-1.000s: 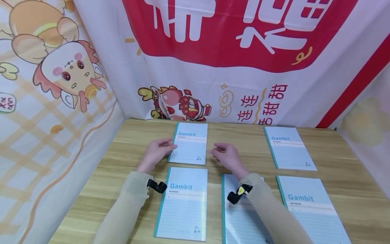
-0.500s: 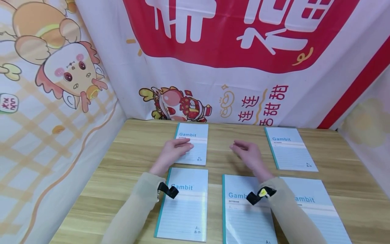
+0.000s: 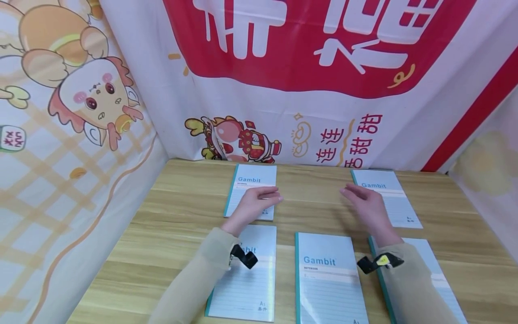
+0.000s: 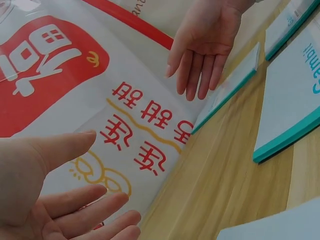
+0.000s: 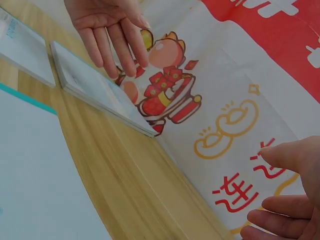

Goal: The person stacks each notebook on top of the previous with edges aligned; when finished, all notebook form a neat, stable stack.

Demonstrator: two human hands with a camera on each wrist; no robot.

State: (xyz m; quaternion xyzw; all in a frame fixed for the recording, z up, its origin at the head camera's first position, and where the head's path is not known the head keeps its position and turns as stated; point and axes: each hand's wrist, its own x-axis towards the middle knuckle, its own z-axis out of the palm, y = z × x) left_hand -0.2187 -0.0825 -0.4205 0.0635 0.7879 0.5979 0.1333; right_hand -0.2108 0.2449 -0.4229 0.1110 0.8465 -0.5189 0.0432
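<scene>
My left hand (image 3: 254,203) hovers over the lower right part of the back left notebook (image 3: 252,173), fingers extended and nothing in them. My right hand (image 3: 367,208) is in the air by the left edge of the back right notebook (image 3: 398,202), partly covering it. Its fingers are loosely straight and hold nothing, as the right wrist view shows with the hand (image 5: 285,200) at the lower right. Each notebook has a pale blue lined cover marked "Gambit" and a teal spine.
In the front row lie a left notebook (image 3: 247,288), a middle notebook (image 3: 329,288) and a right notebook (image 3: 441,279), partly under the sleeves. The wooden table (image 3: 311,193) ends at a printed cloth (image 3: 226,94). A second cloth (image 3: 77,202) hangs at the left.
Both hands have moved to the right: the left from the back left notebook's spine side to over its cover, the right from near its right edge to the back right notebook. The notebooks stayed put.
</scene>
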